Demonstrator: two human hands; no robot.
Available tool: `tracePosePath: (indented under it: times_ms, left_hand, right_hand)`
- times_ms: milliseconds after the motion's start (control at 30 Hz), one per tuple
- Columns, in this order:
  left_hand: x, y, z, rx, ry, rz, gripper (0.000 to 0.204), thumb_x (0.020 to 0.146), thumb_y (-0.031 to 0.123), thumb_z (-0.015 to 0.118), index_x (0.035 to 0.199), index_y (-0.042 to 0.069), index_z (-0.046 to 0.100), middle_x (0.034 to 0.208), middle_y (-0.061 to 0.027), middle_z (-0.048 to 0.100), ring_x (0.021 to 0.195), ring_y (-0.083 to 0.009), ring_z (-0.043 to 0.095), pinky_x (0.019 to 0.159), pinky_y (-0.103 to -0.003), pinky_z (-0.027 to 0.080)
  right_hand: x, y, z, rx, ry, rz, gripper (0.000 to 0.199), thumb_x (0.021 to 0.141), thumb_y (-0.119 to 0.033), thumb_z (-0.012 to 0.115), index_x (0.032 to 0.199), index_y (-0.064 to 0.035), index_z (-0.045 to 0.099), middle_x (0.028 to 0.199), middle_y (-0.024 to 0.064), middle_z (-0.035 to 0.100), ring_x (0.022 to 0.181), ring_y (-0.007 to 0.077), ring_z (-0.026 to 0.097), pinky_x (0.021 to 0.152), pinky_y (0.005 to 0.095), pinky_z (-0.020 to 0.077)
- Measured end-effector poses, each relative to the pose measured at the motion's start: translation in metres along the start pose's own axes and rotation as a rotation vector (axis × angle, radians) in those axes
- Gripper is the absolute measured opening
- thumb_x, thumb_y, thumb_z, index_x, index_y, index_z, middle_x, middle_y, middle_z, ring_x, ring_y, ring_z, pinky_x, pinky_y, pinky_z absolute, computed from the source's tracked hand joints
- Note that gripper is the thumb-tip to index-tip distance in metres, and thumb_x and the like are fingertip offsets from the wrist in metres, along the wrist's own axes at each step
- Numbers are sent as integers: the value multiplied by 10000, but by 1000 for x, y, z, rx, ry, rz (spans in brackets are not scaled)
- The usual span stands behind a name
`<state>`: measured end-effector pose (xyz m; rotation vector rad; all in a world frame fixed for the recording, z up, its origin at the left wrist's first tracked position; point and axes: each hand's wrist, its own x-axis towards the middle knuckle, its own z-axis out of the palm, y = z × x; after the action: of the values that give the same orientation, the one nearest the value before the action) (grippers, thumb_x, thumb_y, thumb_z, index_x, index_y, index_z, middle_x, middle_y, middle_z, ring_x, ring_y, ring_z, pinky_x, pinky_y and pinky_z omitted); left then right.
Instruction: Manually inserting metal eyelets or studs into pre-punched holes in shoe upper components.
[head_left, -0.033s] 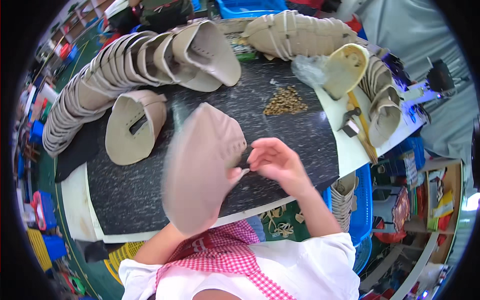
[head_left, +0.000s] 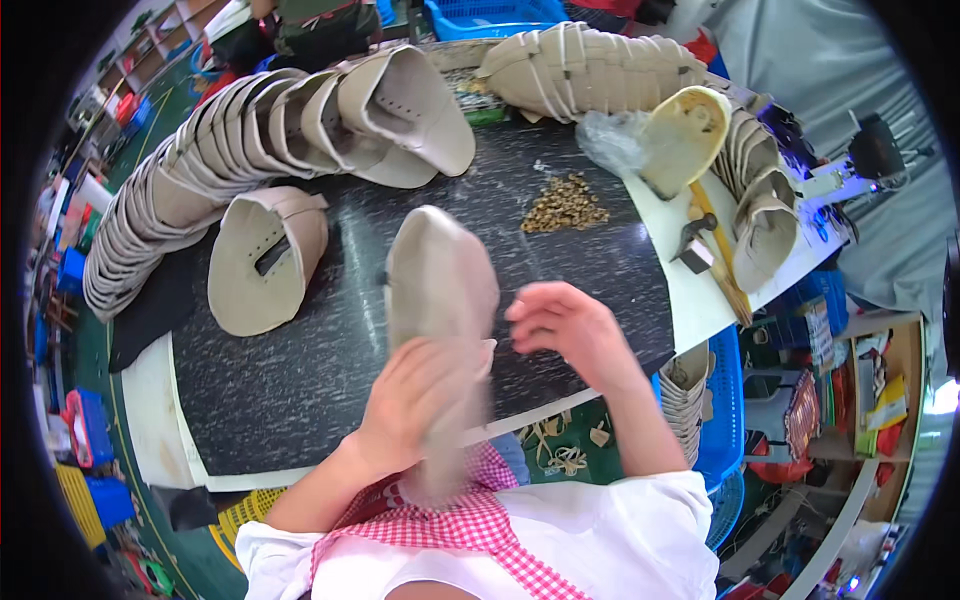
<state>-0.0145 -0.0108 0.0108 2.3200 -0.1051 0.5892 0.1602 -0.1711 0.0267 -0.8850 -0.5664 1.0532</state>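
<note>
My left hand [head_left: 405,410] is wrapped round a beige shoe upper [head_left: 442,265], held tilted on end above the black speckled mat [head_left: 560,370]. Motion smears the upper's lower part. To its right, my right hand [head_left: 572,328] hovers apart from it, fingers loosely bent and spread, with nothing visible in them. Another beige upper [head_left: 240,295] lies on the mat at the left, its lacing slit facing up. Small brass-coloured pieces [head_left: 565,203] form a loose pile farther back.
A long row of nested uppers [head_left: 205,165] curves along the left edge; another bundle [head_left: 590,75] lies at the back. At right are a stained cream-coloured container [head_left: 690,135], clear plastic [head_left: 612,140], a hammer-like tool [head_left: 693,248] and more uppers [head_left: 768,225]. A blue basket [head_left: 727,400] stands below.
The upper has turned from broadside to nearly edge-on and shifted right. The back of my left hand now shows in front of it. My right hand has moved slightly right, away from it.
</note>
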Motion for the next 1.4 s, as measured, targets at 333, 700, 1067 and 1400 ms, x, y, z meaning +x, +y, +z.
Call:
tracePosePath:
  times_ms: [333,700,1067,1400]
  left_hand:
    - [41,45,15,482,-97,370,382,755,114,503,1135,126,548,1233,-73,492,1184,-163,416,1042,-450,213]
    - [0,11,-30,543,-44,11,372,699,20,596,1064,93,602,1225,-114,496,1130,-266,463,999,-512,235]
    - [-11,-65,-96,669,288,-389,715,713,290,668,1283,-3,352,1311,-182,364,1229,-334,315,1013,-427,255]
    - [-8,6,-114,-1003,766,-422,347,896,167,491,1198,-3,462,1157,-106,550,1040,-200,551,914,-342,425]
  right_hand:
    - [-143,-61,-86,-275,837,-394,513,785,-187,499,1240,32,408,1178,192,518,973,301,581,789,393,504]
    - [-128,-162,-366,-1148,1547,-157,401,908,-300,374,1033,44,537,1026,205,583,883,331,560,785,421,431]
    - [-160,-158,-336,-1689,1692,-89,695,807,-577,481,1133,34,532,1088,235,551,1022,367,519,862,455,415]
    - [2,-45,-72,-1474,477,-396,211,781,-52,619,989,-29,591,914,53,561,717,118,511,634,230,410]
